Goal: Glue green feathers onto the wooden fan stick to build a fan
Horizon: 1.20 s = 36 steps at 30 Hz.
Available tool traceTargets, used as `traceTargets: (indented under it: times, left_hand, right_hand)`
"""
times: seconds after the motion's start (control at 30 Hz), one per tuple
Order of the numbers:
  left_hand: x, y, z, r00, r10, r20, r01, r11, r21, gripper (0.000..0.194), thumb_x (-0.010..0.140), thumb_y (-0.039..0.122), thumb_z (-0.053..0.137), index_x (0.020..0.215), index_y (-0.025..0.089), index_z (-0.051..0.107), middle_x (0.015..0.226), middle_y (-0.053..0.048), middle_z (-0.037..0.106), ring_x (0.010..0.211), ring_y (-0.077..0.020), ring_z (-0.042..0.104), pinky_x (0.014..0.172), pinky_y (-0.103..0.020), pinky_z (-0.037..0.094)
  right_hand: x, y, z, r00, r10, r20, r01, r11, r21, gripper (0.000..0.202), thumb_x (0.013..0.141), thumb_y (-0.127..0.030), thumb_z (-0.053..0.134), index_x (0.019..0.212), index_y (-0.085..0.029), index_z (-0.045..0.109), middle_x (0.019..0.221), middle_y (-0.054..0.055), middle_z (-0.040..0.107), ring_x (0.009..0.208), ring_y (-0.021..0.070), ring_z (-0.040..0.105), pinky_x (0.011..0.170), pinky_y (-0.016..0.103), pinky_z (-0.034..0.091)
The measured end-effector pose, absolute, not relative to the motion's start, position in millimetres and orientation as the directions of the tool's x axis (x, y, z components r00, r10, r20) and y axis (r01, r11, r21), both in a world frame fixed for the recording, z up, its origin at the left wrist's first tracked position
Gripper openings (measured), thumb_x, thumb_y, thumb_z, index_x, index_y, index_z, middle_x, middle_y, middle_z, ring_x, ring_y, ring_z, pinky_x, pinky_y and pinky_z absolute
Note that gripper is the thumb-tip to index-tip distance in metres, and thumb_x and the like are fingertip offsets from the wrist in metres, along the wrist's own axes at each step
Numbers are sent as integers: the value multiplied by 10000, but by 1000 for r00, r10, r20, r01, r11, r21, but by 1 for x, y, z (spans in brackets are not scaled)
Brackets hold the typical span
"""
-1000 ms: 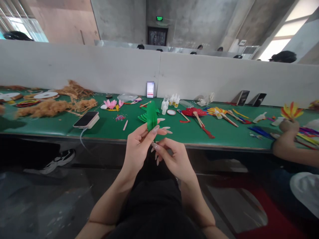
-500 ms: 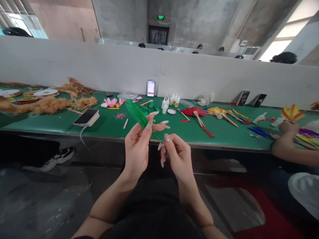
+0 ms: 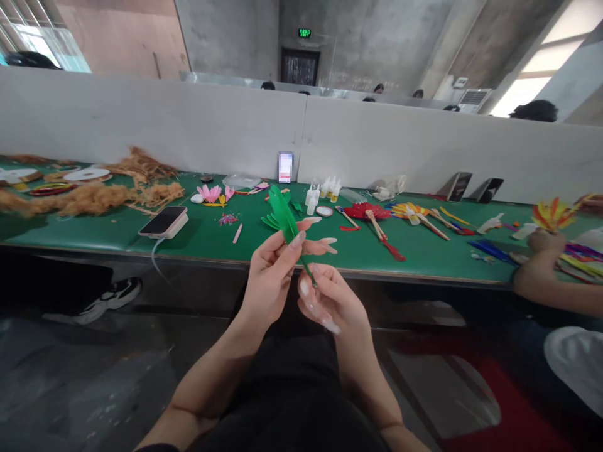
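Between the thumb and index finger of my left hand (image 3: 276, 270) is a green feather (image 3: 284, 213), its broad end pointing up and away from me. That hand is closed in a pinch, while its other fingers stretch out to the right. The feather's thin stem runs down to my right hand (image 3: 334, 298), whose thumb and fingertips are closed on the lower end. Some smaller green pieces (image 3: 270, 220) show beside the feather; whether they are joined to it I cannot tell. Both hands are above the near edge of the green table (image 3: 211, 242).
A phone (image 3: 164, 222) with a cable lies left, near tan dried grass (image 3: 89, 199). Behind are pink petals (image 3: 210, 193), small bottles (image 3: 311, 199) and a red feather fan (image 3: 367, 212). At right, another person's hand (image 3: 546, 245) holds a yellow-red feather piece (image 3: 553, 215).
Both my hands have shifted slightly right, and the feather now stands more upright. My right fingers have moved round the stem's lower end. Beside the other person, a second hand appears at far right.
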State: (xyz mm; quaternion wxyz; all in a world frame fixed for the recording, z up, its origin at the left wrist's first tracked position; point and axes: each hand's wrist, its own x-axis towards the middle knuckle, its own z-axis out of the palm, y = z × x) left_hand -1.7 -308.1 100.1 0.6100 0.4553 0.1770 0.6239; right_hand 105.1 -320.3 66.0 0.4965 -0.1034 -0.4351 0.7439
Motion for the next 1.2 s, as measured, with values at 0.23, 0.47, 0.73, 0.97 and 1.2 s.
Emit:
traceTargets:
  times: [0.23, 0.47, 0.73, 0.97, 1.2]
  left_hand:
    - [-4, -308, 99, 195, 913, 359, -572, -191, 798, 298, 821, 382, 644, 1083, 247, 686, 793, -30, 754, 857, -203, 717, 733, -280, 578]
    - [-8, -305, 101, 155, 933, 324, -424, -233, 875, 324, 789, 374, 681, 1067, 209, 694, 957, -80, 749, 925, -221, 700, 727, -268, 554]
    - [-7, -308, 97, 60, 938, 342, -400, -292, 869, 195, 842, 317, 630, 947, 196, 742, 858, -49, 760, 883, -211, 708, 846, -324, 538]
    - [2, -316, 96, -29, 940, 340, -484, -311, 818, 188, 858, 321, 613, 962, 213, 727, 877, -31, 758, 967, -188, 685, 928, -317, 503]
    - [6, -316, 96, -108, 923, 370, -535, -367, 761, 176, 858, 324, 611, 937, 222, 730, 907, -29, 755, 1009, -200, 673, 992, -368, 464]
  right_hand:
    - [101, -326, 71, -386, 886, 257, -520, 21, -854, 321, 812, -433, 645, 642, -164, 604, 412, -62, 531, 262, 40, 393, 281, 149, 320]
    - [103, -336, 82, -7, 860, 510, 174, 503, -847, 200, 889, -296, 553, 728, -186, 594, 537, -32, 601, 447, 88, 556, 482, 207, 461]
    - [105, -335, 79, -22, 739, 673, 477, 599, -643, 258, 931, -231, 465, 687, -194, 538, 493, -49, 502, 452, 89, 493, 496, 221, 386]
    - [98, -335, 77, 146, 749, 646, 446, 533, -719, 268, 941, -264, 444, 687, -205, 508, 492, -56, 458, 441, 90, 449, 469, 225, 361]
    - [94, -335, 73, 264, 730, 631, 389, 518, -762, 262, 946, -286, 451, 701, -208, 500, 498, -64, 473, 418, 77, 461, 461, 217, 375]
